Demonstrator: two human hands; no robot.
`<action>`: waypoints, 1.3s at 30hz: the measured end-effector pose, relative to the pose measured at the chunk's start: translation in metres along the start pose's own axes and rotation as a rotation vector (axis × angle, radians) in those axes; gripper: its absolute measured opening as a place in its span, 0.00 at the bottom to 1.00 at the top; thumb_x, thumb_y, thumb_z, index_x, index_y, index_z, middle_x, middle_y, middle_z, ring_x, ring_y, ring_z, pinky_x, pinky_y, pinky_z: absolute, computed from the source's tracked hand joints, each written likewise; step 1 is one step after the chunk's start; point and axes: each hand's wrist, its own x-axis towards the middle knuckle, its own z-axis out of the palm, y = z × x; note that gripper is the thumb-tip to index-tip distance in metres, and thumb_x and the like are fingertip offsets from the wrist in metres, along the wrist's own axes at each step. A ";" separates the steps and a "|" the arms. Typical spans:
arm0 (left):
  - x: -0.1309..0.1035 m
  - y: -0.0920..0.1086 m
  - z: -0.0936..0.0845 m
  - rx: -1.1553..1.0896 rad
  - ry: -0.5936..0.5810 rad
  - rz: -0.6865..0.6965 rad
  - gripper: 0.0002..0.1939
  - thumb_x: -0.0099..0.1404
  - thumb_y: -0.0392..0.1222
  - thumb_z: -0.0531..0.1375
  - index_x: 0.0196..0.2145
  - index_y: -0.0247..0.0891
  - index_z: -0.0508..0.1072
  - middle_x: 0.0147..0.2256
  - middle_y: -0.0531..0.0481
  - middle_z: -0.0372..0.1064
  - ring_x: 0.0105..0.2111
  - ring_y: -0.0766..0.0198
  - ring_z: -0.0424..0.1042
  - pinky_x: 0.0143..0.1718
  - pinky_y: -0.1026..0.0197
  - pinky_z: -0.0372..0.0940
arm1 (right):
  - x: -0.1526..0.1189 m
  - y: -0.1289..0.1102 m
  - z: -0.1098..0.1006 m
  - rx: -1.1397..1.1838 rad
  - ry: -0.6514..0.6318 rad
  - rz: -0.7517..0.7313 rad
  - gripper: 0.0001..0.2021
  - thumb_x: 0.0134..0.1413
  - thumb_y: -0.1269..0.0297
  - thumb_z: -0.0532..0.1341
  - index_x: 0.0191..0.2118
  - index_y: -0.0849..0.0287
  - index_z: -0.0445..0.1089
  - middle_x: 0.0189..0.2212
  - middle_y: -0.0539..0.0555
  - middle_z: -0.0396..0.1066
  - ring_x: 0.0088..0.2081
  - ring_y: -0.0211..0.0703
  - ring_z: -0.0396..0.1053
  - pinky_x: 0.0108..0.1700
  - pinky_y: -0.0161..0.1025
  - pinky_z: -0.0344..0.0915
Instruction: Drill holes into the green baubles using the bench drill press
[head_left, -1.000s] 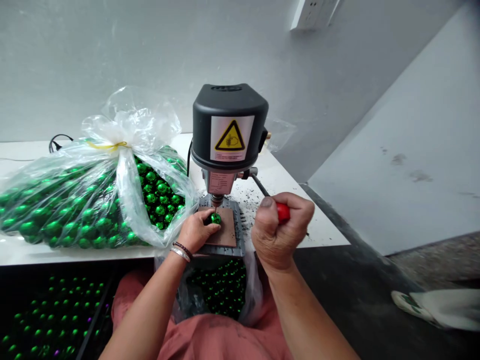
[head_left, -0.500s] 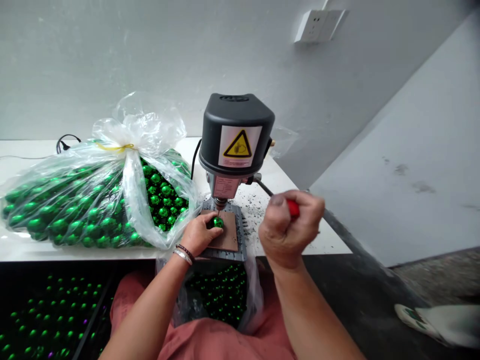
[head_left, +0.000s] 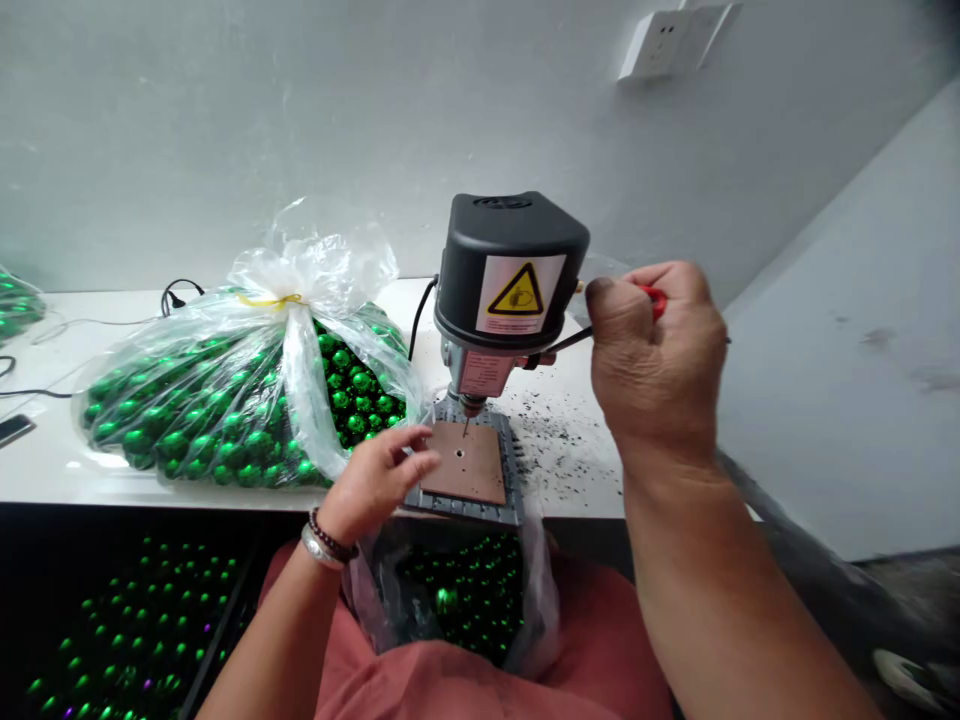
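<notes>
A black drill press (head_left: 510,270) stands on the white table, its thin bit above a brown board (head_left: 480,470) that has a small hole. My left hand (head_left: 382,475) is beside the board's left edge, fingers apart and holding nothing. My right hand (head_left: 660,360) is wrapped round the red-tipped lever (head_left: 576,338) at the press's right side. Below the table edge, an open plastic bag (head_left: 540,590) of green balls rests at my lap; one brighter ball (head_left: 446,600) shows inside it.
A large tied clear bag of shiny green balls (head_left: 195,420) lies left of the press. Dark shavings (head_left: 559,440) are scattered to its right. More green balls (head_left: 127,630) fill a dark container below left. Black cables and a phone-like object (head_left: 15,429) are at far left.
The green ball has left the board and my left hand has opened, moving back to the left. My right hand has raised the lever, and the bit is up. The view has shifted left.
</notes>
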 end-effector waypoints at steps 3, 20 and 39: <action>0.035 -0.012 -0.017 0.240 0.375 -0.007 0.17 0.61 0.40 0.53 0.46 0.34 0.72 0.45 0.41 0.69 0.48 0.57 0.65 0.52 0.57 0.58 | 0.000 0.000 0.000 0.011 -0.006 0.011 0.11 0.51 0.55 0.55 0.27 0.57 0.59 0.19 0.45 0.54 0.20 0.29 0.51 0.23 0.32 0.51; 0.089 -0.070 -0.017 0.430 0.406 -0.148 0.23 0.60 0.44 0.53 0.53 0.33 0.64 0.42 0.38 0.68 0.45 0.52 0.66 0.50 0.52 0.59 | -0.008 0.003 -0.002 0.006 0.047 -0.049 0.11 0.50 0.54 0.55 0.28 0.57 0.60 0.18 0.46 0.59 0.19 0.30 0.56 0.22 0.32 0.55; 0.000 0.009 0.028 -1.186 -0.100 -0.383 0.22 0.56 0.53 0.59 0.45 0.40 0.64 0.29 0.54 0.64 0.21 0.73 0.62 0.20 0.68 0.57 | -0.018 0.004 -0.006 0.034 0.052 -0.085 0.11 0.51 0.55 0.54 0.29 0.59 0.60 0.19 0.45 0.58 0.20 0.28 0.55 0.22 0.28 0.56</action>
